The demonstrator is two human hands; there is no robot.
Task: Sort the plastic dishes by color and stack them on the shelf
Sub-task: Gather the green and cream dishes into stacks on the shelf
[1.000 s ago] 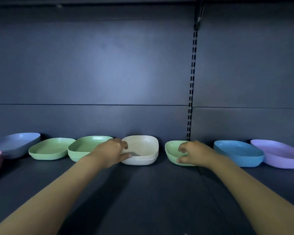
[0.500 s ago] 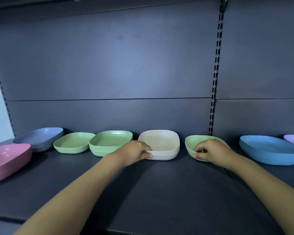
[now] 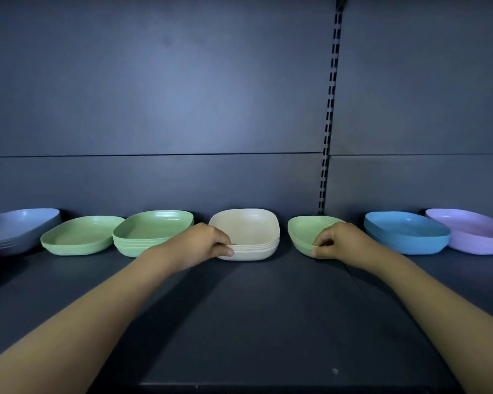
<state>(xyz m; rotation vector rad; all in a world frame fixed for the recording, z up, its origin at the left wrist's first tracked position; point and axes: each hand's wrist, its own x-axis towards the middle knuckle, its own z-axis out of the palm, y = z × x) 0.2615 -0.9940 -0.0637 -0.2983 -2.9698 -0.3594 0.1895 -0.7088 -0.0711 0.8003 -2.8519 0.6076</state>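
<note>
On the dark shelf (image 3: 254, 308), the big green stack (image 3: 154, 230) stands left of the white stack (image 3: 249, 233), but the small green stack (image 3: 302, 231) stands on its right. The left hand (image 3: 199, 243) pinches the white stack's near edge. The right hand (image 3: 342, 241) pinches the small green stack's near edge. I think that stack must go left, past the white one.

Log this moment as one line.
left hand: grips cream stack | right hand: pinches green dishes | phase: sorting

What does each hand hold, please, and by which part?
Left hand grips the cream stack, near-left corner; right hand pinches the rightmost green dish, near rim.
</note>
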